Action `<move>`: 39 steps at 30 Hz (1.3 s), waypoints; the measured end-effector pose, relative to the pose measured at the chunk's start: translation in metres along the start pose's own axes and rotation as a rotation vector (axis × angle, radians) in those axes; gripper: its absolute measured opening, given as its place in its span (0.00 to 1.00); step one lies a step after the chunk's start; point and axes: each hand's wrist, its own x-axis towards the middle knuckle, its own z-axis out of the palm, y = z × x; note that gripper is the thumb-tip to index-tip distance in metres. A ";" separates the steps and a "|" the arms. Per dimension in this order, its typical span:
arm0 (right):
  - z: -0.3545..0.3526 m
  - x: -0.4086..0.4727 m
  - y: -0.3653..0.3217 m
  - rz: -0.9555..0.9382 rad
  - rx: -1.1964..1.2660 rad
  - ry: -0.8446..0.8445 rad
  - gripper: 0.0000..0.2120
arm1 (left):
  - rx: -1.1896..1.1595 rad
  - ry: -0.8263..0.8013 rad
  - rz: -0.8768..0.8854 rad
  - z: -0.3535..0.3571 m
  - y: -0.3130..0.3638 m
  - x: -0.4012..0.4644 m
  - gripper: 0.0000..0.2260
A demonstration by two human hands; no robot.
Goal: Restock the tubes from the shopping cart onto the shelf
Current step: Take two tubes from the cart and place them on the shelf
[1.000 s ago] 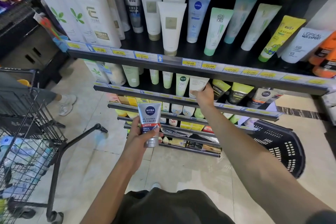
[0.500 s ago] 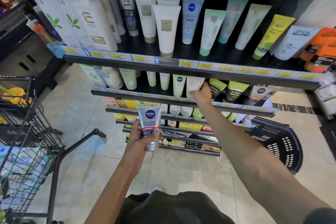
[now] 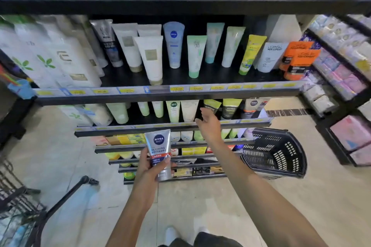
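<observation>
shelf (image 3: 172, 127); left fingers (image 3: 158, 168) around tube (image 3: 159, 152)

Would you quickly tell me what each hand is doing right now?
Left hand: closed around the silver Nivea Men tube, holding it upright.
Right hand: open, empty, fingers extended at the shelf edge.

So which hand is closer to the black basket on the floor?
The right. The right hand reaches toward the shelf just left of the black basket, fingers open. The left hand is farther left, holding the Nivea Men tube.
</observation>
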 end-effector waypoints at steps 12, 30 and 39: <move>-0.081 -0.046 0.008 -0.078 -0.368 0.041 0.20 | 0.022 -0.176 -0.064 0.044 -0.002 0.016 0.27; -0.196 -0.058 0.039 -0.189 -0.397 -0.013 0.19 | 0.057 -0.144 0.017 0.153 -0.045 -0.016 0.31; -0.277 -0.027 0.053 -0.272 -0.464 -0.045 0.19 | 0.117 -0.100 0.002 0.232 -0.082 -0.026 0.34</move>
